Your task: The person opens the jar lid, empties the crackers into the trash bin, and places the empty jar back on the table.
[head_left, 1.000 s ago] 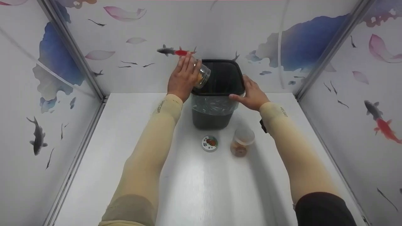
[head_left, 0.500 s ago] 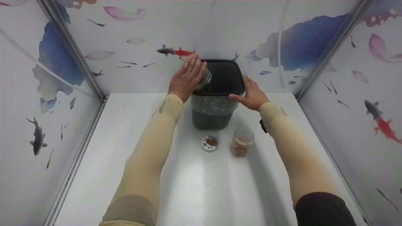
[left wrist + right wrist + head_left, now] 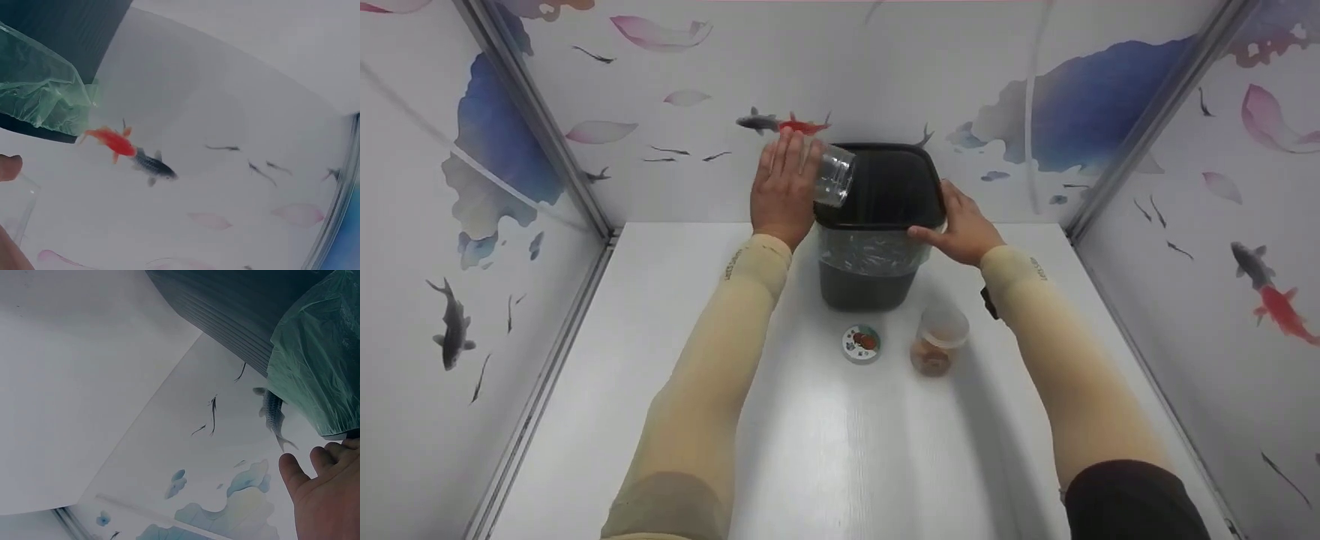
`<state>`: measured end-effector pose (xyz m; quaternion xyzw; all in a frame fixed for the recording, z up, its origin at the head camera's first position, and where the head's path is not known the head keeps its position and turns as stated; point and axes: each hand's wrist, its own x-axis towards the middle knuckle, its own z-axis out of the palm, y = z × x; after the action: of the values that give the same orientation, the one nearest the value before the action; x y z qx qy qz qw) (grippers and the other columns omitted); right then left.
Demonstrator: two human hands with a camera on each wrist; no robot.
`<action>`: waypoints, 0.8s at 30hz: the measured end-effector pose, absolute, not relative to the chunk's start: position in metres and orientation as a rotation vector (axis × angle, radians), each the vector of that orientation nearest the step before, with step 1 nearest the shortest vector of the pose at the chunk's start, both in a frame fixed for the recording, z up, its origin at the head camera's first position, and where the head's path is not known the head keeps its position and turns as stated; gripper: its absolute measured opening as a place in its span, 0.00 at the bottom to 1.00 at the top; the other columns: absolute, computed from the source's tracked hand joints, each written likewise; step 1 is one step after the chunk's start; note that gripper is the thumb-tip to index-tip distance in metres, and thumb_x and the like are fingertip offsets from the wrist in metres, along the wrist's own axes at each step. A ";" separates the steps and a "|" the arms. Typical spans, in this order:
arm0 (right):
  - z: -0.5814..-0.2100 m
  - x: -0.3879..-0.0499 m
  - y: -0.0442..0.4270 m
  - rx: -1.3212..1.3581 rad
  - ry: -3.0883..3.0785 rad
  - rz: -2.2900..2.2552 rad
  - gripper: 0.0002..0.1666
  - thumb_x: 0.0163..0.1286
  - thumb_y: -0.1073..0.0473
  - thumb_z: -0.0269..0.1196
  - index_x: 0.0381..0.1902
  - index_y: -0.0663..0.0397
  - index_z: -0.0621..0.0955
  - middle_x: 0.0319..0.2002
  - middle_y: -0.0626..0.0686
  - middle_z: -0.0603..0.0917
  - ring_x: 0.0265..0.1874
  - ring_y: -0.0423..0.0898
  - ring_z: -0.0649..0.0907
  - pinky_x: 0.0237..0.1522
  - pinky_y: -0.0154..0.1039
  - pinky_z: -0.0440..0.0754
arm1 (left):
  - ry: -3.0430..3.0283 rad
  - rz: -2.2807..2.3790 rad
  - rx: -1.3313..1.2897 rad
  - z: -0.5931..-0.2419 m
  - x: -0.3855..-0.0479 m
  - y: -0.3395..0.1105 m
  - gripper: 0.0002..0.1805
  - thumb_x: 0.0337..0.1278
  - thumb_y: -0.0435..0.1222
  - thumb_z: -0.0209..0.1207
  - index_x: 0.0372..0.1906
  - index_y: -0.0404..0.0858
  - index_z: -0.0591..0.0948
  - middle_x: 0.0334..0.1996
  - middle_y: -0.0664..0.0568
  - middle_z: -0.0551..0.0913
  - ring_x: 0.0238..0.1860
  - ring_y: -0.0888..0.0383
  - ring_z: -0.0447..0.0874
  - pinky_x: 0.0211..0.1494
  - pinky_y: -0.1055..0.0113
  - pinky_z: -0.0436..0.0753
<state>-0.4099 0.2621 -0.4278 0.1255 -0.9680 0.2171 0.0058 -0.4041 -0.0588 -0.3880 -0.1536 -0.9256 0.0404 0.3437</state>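
My left hand [image 3: 784,191] grips a clear jar [image 3: 835,177], tilted sideways over the left side of a black trash bin [image 3: 866,291]. No contents show in the visible part of the jar. The left wrist view catches a fingertip [image 3: 10,167] and a piece of the jar [image 3: 22,205]. My right hand [image 3: 967,226] holds the bin's front right corner, thumb on the front of the rim and fingers along the side. A clear bag [image 3: 870,251] lines the bin and folds over its outside. The bin's inside is too dark to make out.
In front of the bin, a round printed lid [image 3: 861,343] lies on the white table [image 3: 840,450]. To its right stands a translucent jar [image 3: 940,341] with brownish contents. White panels [image 3: 690,180] painted with fish and petals enclose the back and sides.
My left hand has turned the jar, moving slightly right and then back left. Orange-yellow contents seen in it a second ago no longer show. My right hand has stayed on the bin.
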 end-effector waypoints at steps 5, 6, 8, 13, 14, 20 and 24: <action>-0.427 -0.409 0.263 0.390 -3.035 0.682 0.71 0.57 0.17 0.55 0.81 0.51 0.41 0.79 0.58 0.45 0.77 0.56 0.49 0.73 0.57 0.49 | -2.391 -0.392 -0.174 -0.404 -0.397 -0.076 0.45 0.53 0.47 0.68 0.74 0.41 0.61 0.70 0.44 0.67 0.76 0.51 0.53 0.77 0.59 0.39; -0.427 -0.409 0.263 0.392 -3.033 0.683 0.70 0.57 0.17 0.55 0.81 0.51 0.41 0.79 0.58 0.45 0.77 0.57 0.49 0.73 0.58 0.49 | -2.365 -0.474 -0.141 -0.409 -0.394 -0.080 0.46 0.51 0.49 0.70 0.73 0.40 0.62 0.69 0.44 0.68 0.75 0.51 0.55 0.77 0.60 0.41; -0.427 -0.409 0.264 0.399 -3.030 0.686 0.70 0.57 0.17 0.55 0.81 0.50 0.41 0.79 0.58 0.46 0.77 0.57 0.49 0.73 0.58 0.50 | -2.331 -0.582 -0.081 -0.419 -0.390 -0.089 0.48 0.48 0.52 0.71 0.72 0.39 0.64 0.68 0.45 0.70 0.73 0.51 0.59 0.77 0.59 0.45; -0.430 -0.411 0.265 0.393 -3.024 0.677 0.69 0.58 0.18 0.56 0.81 0.48 0.42 0.79 0.56 0.46 0.77 0.56 0.49 0.73 0.58 0.50 | -2.322 -0.757 0.029 -0.454 -0.377 -0.109 0.51 0.46 0.58 0.71 0.70 0.37 0.64 0.65 0.44 0.72 0.67 0.50 0.68 0.75 0.58 0.54; -0.430 -0.411 0.264 0.388 -3.027 0.674 0.69 0.58 0.18 0.56 0.81 0.48 0.42 0.79 0.56 0.46 0.77 0.56 0.49 0.73 0.58 0.50 | -2.329 -0.785 0.047 -0.463 -0.373 -0.113 0.52 0.45 0.58 0.72 0.70 0.37 0.64 0.64 0.44 0.73 0.66 0.50 0.69 0.74 0.58 0.55; -0.430 -0.410 0.263 0.373 -3.045 0.688 0.70 0.56 0.16 0.55 0.81 0.47 0.40 0.80 0.56 0.44 0.77 0.56 0.48 0.73 0.60 0.49 | -2.382 -0.919 0.113 -0.517 -0.349 -0.128 0.54 0.41 0.59 0.73 0.69 0.35 0.64 0.62 0.43 0.75 0.63 0.48 0.72 0.72 0.56 0.59; -0.428 -0.410 0.262 0.361 -3.047 0.695 0.71 0.56 0.16 0.55 0.81 0.47 0.40 0.80 0.56 0.44 0.77 0.57 0.48 0.72 0.61 0.49 | -2.431 -1.000 0.153 -0.546 -0.335 -0.131 0.55 0.40 0.59 0.74 0.69 0.35 0.64 0.62 0.41 0.76 0.61 0.45 0.73 0.70 0.54 0.62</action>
<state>-0.4097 0.2623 -0.4283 0.1146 -0.9685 0.2209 -0.0022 -0.3355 -0.1307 -0.5461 0.0562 -0.8935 -0.3678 0.2517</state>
